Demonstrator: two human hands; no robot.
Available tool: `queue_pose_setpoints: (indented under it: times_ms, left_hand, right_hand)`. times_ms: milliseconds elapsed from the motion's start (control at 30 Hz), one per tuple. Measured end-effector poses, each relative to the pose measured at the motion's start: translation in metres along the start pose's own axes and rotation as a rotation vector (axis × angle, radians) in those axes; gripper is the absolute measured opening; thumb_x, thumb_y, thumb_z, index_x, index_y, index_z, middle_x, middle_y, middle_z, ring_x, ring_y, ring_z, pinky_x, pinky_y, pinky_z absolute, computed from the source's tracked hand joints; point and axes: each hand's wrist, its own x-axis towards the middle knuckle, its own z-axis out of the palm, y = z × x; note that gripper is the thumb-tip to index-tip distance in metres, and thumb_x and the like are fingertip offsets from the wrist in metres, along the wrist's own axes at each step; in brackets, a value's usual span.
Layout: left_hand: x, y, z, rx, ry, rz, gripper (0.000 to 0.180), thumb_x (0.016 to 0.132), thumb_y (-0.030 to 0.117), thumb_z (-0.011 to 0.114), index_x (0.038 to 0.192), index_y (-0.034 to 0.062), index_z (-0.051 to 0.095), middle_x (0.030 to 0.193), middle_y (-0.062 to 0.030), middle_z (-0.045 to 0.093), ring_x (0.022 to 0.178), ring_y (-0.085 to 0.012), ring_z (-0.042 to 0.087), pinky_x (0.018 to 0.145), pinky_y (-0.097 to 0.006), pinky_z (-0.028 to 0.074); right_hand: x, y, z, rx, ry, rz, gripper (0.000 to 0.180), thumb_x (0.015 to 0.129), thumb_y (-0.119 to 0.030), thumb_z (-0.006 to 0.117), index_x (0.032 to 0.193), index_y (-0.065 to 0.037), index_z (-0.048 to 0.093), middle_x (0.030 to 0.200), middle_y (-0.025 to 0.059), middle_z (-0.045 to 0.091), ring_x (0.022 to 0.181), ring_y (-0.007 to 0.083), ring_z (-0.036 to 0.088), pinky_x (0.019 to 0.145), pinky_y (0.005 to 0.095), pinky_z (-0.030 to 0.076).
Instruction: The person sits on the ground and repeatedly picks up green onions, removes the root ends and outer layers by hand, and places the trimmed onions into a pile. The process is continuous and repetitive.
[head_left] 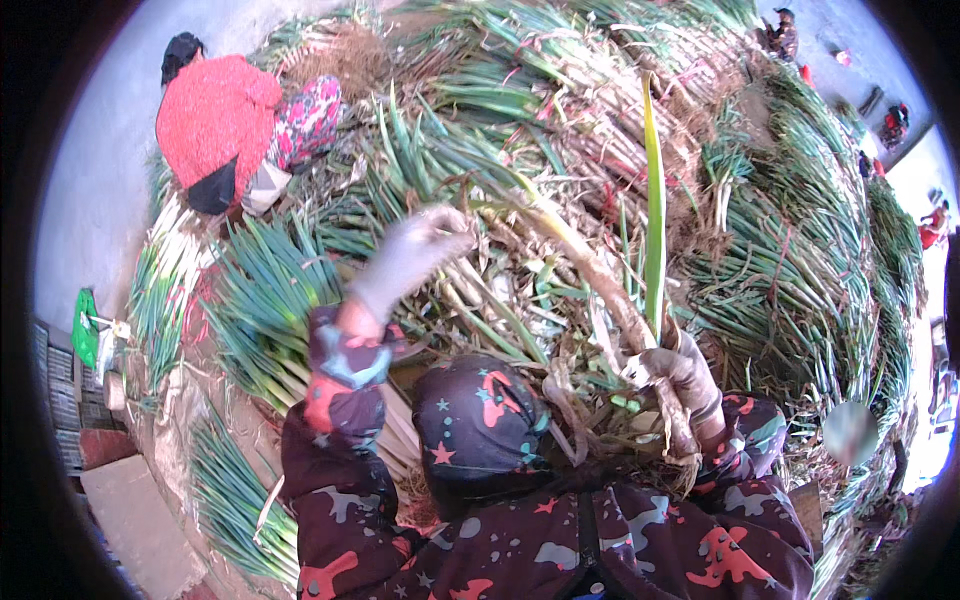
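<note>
Cleanup stage, I reckon: right grip (688, 380) wrapped round a green onion (597, 274) in front of me, left hand (412, 256) too blurred to tell. Next peel probably needs it held steady.

Dark star-print jacket (500, 548), zip (588, 530), gloves (398, 268)

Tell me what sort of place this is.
Probably a shed or yard for handling farm produce: great heaps of green onions spread all around, a person in a red top is low among them, and the right hand holds a long stalk.
</note>
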Motion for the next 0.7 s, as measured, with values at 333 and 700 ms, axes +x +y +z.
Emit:
queue_pose_setpoints:
  times_ms: [333,700]
  left_hand:
    - [0.092,0.026,0.113,-1.284,0.231,-0.356,0.036,0.095,0.038,0.059,0.111,0.0061,0.059,0.093,-0.007,0.065,0.082,-0.0196,0.063,0.074,-0.033,0.054]
    - [0.093,0.059,0.158,-1.203,0.166,-0.237,0.03,0.093,0.024,0.063,0.115,0.005,0.058,0.097,-0.0035,0.062,0.085,-0.0158,0.06,0.076,-0.029,0.048]
  right_hand:
    - [0.036,0.068,-0.054,-0.653,-0.142,-0.101,0.042,0.083,-0.016,0.071,0.119,0.001,0.057,0.098,0.0053,0.064,0.089,0.0153,0.059,0.079,0.0298,0.048]
    - [0.14,-0.029,0.014,-0.722,0.382,-0.859,0.032,0.08,-0.028,0.072,0.099,-0.005,0.062,0.084,0.0171,0.063,0.08,0.0334,0.063,0.071,0.0389,0.05]
